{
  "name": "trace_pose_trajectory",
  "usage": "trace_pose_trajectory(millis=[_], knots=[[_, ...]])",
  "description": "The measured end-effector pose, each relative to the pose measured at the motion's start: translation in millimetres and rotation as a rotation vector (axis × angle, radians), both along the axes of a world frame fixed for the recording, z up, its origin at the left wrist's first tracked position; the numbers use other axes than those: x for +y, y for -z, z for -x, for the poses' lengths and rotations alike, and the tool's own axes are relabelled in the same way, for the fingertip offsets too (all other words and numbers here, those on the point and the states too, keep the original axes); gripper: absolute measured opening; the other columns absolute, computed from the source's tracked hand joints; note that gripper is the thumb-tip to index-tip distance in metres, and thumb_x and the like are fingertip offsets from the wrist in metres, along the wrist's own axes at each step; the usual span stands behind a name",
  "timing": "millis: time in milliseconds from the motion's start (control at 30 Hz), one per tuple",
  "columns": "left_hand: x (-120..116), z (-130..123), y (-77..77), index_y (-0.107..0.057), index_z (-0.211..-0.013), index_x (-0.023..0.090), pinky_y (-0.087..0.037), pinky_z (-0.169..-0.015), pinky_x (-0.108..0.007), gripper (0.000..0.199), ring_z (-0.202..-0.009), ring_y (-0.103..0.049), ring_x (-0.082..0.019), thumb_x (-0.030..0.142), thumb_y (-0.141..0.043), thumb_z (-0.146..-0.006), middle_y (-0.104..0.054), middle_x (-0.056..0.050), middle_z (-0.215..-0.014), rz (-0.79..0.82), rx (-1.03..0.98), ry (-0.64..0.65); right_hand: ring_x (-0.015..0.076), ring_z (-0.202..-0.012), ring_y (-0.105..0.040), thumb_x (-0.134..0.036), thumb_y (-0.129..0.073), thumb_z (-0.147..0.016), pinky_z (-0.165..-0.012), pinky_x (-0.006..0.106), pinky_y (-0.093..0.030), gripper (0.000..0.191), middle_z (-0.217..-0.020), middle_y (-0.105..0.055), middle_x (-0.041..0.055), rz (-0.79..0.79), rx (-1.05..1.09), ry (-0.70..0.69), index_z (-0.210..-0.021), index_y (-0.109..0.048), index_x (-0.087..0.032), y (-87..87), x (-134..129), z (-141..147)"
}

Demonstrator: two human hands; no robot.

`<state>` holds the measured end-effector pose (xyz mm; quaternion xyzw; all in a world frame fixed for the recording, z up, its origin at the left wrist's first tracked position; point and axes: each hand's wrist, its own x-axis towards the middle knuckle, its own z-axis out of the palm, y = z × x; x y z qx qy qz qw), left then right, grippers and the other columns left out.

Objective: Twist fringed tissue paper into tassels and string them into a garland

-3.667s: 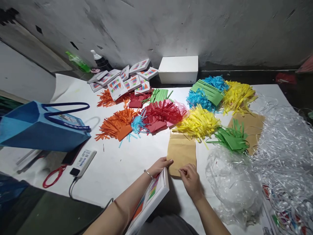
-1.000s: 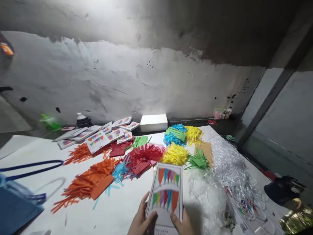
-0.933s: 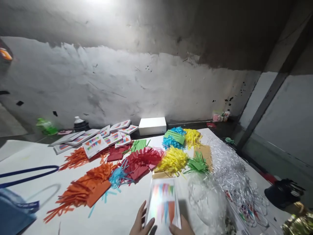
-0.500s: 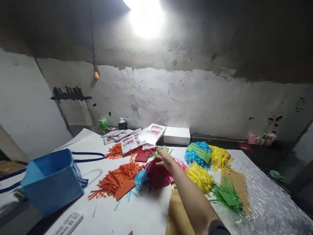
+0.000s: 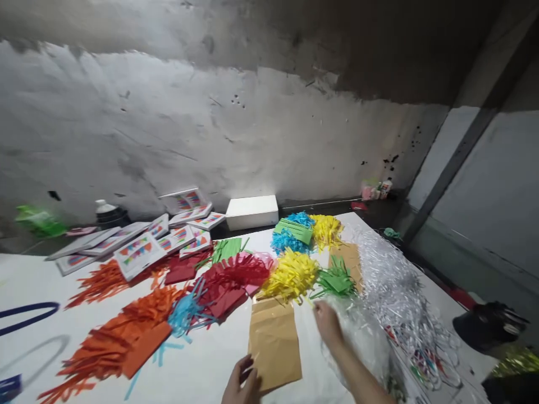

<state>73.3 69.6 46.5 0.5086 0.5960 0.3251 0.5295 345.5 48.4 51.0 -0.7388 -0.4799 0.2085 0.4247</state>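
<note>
A flat brown paper bag [image 5: 275, 345] lies on the white table with fringed tissue paper at its top end. My left hand [image 5: 242, 382] is at its lower left edge, fingers bent and apart; the hand is cut off by the frame's bottom. My right hand [image 5: 328, 324] is blurred and closed to the right of the bag, beside a clear plastic bag [image 5: 362, 336]. What its fingers hold, if anything, cannot be made out. Just beyond it are green fringed tissue [image 5: 337, 279] and a yellow fringed tissue bunch [image 5: 292, 275].
Dark red fringe [image 5: 229, 283], orange fringe [image 5: 126, 331] and blue strips [image 5: 189, 311] spread leftward. Several flat packs with bunting pictures [image 5: 138, 255] lie behind, near a white box [image 5: 251, 212]. Shiny white strands [image 5: 391, 275] cover the right side.
The view has turned right. My right hand has come back from the red tissue to beside the plastic bag. A blurred picture pack above the pile now rests there. My left hand has come into view.
</note>
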Motion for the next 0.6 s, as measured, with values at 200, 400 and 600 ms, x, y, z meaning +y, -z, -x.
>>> trace_pose_trajectory(millis=[200, 400, 600], knots=[[16.8, -94.5, -3.7, -0.061, -0.103, 0.013, -0.051, -0.090, -0.044, 0.062, -0.099, -0.065, -0.031, 0.061, -0.062, -0.064, -0.066, -0.017, -0.109, -0.094, -0.028, 0.213, 0.0302, -0.104, -0.057, -0.016, -0.059, -0.077, -0.103, 0.051, -0.025, 0.011, -0.089, -0.068, 0.0121, -0.067, -0.186, 0.137, -0.072, -0.068, -0.020, -26.9, 17.7, -123.3], [41.0, -135.7, -29.8, -0.055, -0.116, 0.013, -0.046, -0.095, -0.047, 0.060, -0.113, -0.057, -0.032, 0.055, -0.059, -0.072, -0.058, -0.019, -0.124, -0.242, 0.021, 0.212, 0.0218, -0.089, -0.061, -0.023, -0.050, -0.088, -0.087, 0.039, -0.043, 0.021, -0.085, -0.070, 0.0074, -0.159, -0.219, -0.168, -0.086, -0.070, -0.018, -57.8, 26.1, -122.9], [61.5, -148.2, -64.7, -0.069, -0.102, 0.022, -0.048, -0.093, -0.044, 0.035, -0.107, -0.061, -0.031, 0.041, -0.061, -0.073, -0.070, -0.009, -0.109, -0.452, 0.060, 0.505, 0.0171, -0.093, -0.063, -0.024, -0.056, -0.089, -0.096, 0.035, -0.042, 0.017, -0.093, -0.072, 0.0022, -0.322, -0.091, -0.378, -0.100, -0.069, -0.025, -91.9, -3.6, -73.4]])
